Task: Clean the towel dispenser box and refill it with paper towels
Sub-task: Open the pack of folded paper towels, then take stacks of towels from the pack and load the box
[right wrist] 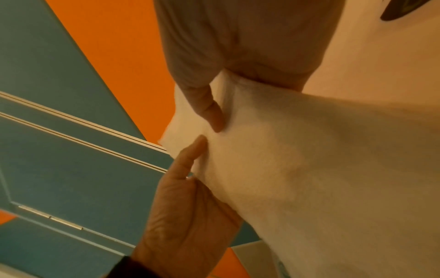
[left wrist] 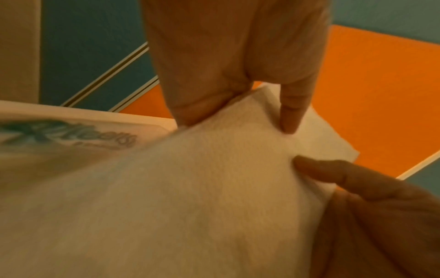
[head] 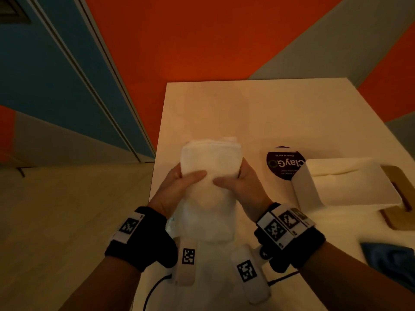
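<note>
A stack of white paper towels (head: 211, 158) is held up over the white table (head: 269, 113). My left hand (head: 186, 180) grips its left side and my right hand (head: 231, 182) its right side, thumbs on the near face, fingers hidden behind. The stack's lower part sits in a thin wrapper (head: 202, 223) with green print (left wrist: 71, 139). In the left wrist view my left hand (left wrist: 238, 97) clasps the towels (left wrist: 214, 188). In the right wrist view my right hand (right wrist: 214, 105) pinches the towels (right wrist: 309, 150). The white dispenser box (head: 345, 189) stands on the table to the right, apart from both hands.
A wooden lid (head: 397, 187) lies behind and under the box at the right edge. A blue cloth (head: 388, 261) sits at the near right. A dark round sticker (head: 284, 163) marks the tabletop. The table's left edge drops to the floor.
</note>
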